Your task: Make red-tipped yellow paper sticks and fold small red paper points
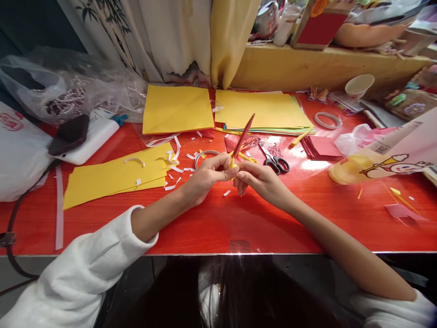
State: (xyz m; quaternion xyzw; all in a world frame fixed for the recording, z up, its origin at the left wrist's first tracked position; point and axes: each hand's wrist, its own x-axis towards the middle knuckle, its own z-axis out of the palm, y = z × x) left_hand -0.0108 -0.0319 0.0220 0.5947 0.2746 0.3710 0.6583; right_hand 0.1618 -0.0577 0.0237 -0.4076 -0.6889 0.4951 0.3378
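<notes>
Red-and-yellow pointed paper piece (241, 140): red tip (248, 124) formed; yellow base (232, 162) prob. WIP. L hand (213, 177) pinches base; R hand's (264, 181) grip unclear.

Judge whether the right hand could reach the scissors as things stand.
Probably yes: the scissors lie just beyond the right hand, handles uncovered, though that hand seems busy at the red paper piece.

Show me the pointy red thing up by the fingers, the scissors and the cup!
Pointy red thing (243, 136): head view, on the middle of its red part.
Scissors (276, 161): head view, on the black handles.
Cup (357, 94): head view, on its white outer wall.
</notes>
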